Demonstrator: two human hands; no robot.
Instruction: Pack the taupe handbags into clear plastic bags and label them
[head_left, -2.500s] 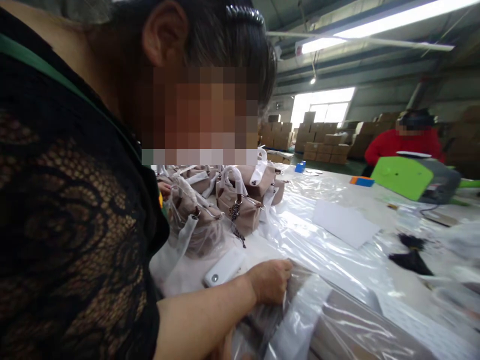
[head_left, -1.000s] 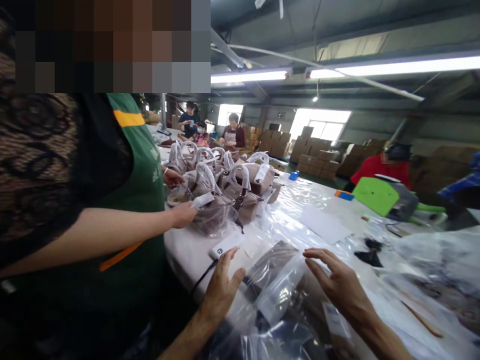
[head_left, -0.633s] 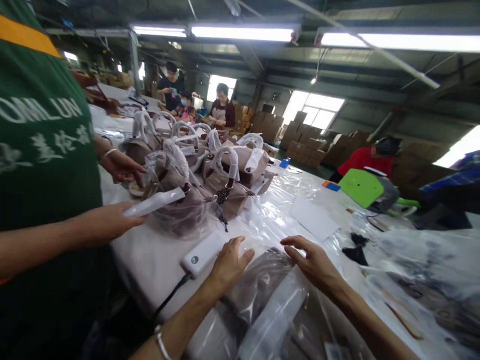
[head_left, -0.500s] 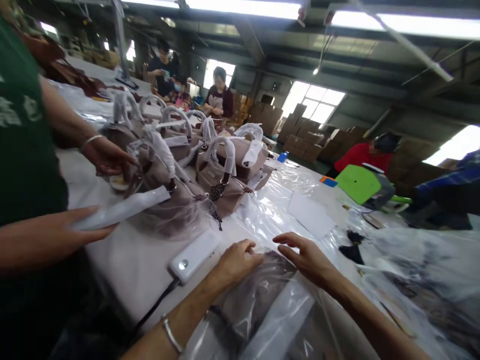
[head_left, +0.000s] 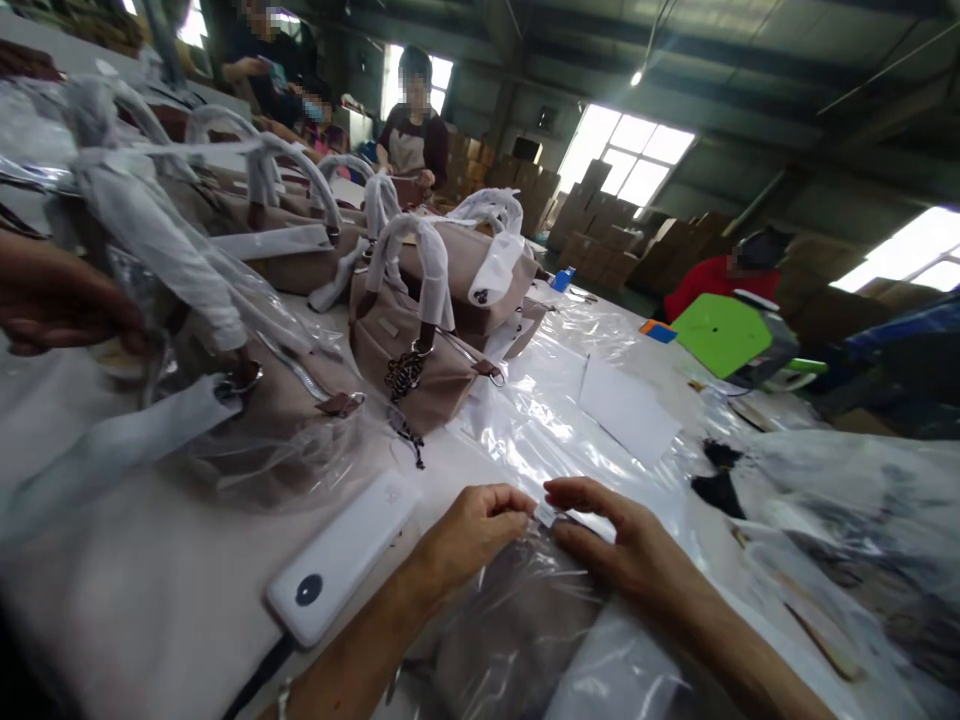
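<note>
In front of me lies a taupe handbag inside a clear plastic bag (head_left: 517,610). Above its far end, my left hand (head_left: 472,530) has thumb and forefinger pinched together at a small white tab (head_left: 545,514). From the other side my right hand (head_left: 626,530) reaches to the same tab, its thumb and forefinger apart with a gap between them. Whether the tab is a label or a bit of tape, I cannot tell. To the left of my left hand, a white power bank-like box (head_left: 341,565) with a round dark button rests on the table, a black cable at its near end.
Several taupe handbags (head_left: 420,360) with wrapped handles stand at the left. A co-worker's hand (head_left: 67,300) is beside the nearest one. Beyond my hands are white sheets (head_left: 630,410), a green machine (head_left: 724,335) and, at right, plastic-wrapped goods (head_left: 847,500). Other people stand farther back.
My view has dipped and swung, bringing the handbags closer. The co-worker in green has mostly left the frame. My hands have come nearer together, and the small white tab now shows between them.
</note>
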